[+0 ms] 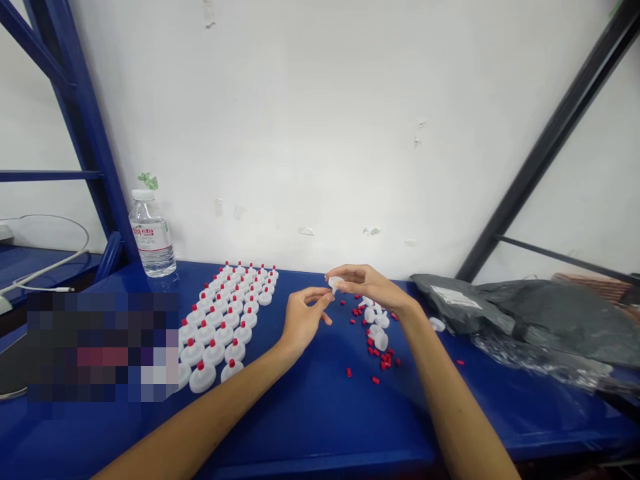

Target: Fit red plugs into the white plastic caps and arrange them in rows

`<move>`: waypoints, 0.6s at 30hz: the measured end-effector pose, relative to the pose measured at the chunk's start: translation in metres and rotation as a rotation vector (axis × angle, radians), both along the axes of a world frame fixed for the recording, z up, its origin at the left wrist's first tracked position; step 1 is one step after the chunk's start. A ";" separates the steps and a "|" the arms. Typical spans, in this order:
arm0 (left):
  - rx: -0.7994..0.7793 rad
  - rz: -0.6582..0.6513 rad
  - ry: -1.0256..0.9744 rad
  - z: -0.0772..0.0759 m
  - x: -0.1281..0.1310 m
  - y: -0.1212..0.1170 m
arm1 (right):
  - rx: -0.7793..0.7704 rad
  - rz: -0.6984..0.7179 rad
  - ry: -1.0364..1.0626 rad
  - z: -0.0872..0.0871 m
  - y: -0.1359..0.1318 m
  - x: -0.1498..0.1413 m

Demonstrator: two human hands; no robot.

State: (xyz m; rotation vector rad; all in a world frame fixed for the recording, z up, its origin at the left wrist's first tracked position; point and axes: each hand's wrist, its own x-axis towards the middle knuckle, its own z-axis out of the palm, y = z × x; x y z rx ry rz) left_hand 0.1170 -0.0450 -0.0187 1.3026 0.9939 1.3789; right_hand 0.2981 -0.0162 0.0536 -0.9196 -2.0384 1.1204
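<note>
My right hand [367, 283] grips a white plastic nozzle cap [336, 283] by its wide round base, its narrow spout pointing down and left. At the spout's tip, the thumb and fingers of my left hand [304, 317] are pinched together; whatever they hold there, if anything, is hidden. To the left stand rows of white nozzle caps [213, 352] fitted with small red tips, spouts up. Under and beside my right hand lie several loose white nozzle caps [379, 339] without order. Loose red tips [386, 362] are scattered around them on the blue table [310, 413].
A water bottle [153, 239] stands at the back left by a blue metal post [95, 127]. Dark grey plastic bags [545, 320] and clear wrap [540, 360] cover the right side. A white cable [50, 267] lies far left. Behind rises a white wall [320, 133].
</note>
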 end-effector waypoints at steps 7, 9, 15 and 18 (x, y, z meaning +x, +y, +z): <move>-0.024 0.009 -0.048 0.003 0.000 -0.003 | -0.044 -0.009 0.027 -0.002 0.003 0.000; -0.017 0.031 -0.061 0.005 0.000 -0.005 | -0.063 -0.007 0.035 -0.004 0.005 0.001; 0.054 0.068 -0.079 0.008 0.000 -0.009 | -0.157 0.014 0.052 -0.004 0.006 0.005; 0.086 0.042 -0.117 0.008 0.000 -0.009 | -0.234 0.036 0.094 -0.006 0.007 0.008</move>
